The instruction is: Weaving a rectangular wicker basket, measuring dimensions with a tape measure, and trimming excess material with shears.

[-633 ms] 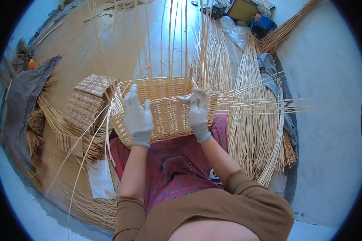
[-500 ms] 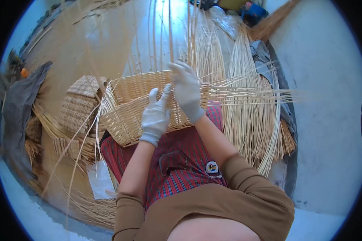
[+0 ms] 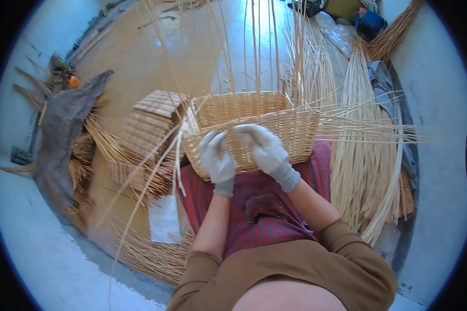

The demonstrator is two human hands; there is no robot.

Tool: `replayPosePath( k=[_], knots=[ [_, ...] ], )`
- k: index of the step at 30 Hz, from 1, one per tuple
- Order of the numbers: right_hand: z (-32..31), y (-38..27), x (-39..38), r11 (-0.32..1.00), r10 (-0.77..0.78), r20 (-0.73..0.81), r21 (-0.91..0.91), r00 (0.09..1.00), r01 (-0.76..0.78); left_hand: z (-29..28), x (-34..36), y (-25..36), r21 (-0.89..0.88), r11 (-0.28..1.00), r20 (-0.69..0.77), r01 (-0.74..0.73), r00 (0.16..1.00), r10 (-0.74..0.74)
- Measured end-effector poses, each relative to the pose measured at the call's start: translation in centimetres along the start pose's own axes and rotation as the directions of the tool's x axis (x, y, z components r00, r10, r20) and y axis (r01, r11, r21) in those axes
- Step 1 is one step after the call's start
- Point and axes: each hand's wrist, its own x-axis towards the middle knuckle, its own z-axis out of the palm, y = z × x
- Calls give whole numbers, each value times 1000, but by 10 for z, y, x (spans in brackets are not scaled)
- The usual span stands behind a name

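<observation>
A rectangular wicker basket (image 3: 301, 132) of pale woven strands rests on my lap, tall stakes rising from it and loose ends sticking out to the right. Both hands wear white gloves and meet at its near wall. My left hand (image 3: 217, 159) is closed at the rim, its fingers bent onto the weave. Just right of it, my right hand (image 3: 267, 151) is closed too, fingertips bent toward the left hand at the rim. Whatever strand lies between the right fingertips is hidden.
Bundles of long pale strands (image 3: 366, 171) lie on the floor at right. Woven pieces with a checkered pattern (image 3: 145, 132) stand left of the basket, near a dark cloth (image 3: 70, 124). A white sheet (image 3: 164, 220) lies beside my lap. Dark red striped cloth (image 3: 316, 171) covers my legs.
My hands have come down and closer together, from raised with fingers spread to closed at the near rim. The whole view has shifted, so the scene sits farther right.
</observation>
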Motion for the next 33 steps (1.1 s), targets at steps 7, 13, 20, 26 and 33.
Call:
replayPosePath(
  k=[7, 13, 20, 26, 33],
  knots=[
    [113, -45, 155, 731, 633, 234, 133, 738, -669, -57, 5, -74, 88, 953, -36, 291, 957, -288],
    [149, 21, 158, 530, 646, 328, 457, 689, -714, -72, 17, -92, 175, 963, 62, 205, 974, -218],
    [142, 0, 124, 623, 169, 152, 749, 974, -225, -89, 35, -94, 355, 926, 211, -126, 976, 52],
    [127, -36, 115, 963, -227, -513, 10, 828, 270, -92, 41, -98, 330, 938, 253, -104, 967, 18],
    [77, -21, 75, 772, 103, -73, 635, 992, -33, -89, 47, -102, 241, 965, 263, -106, 964, 40]
  ],
)
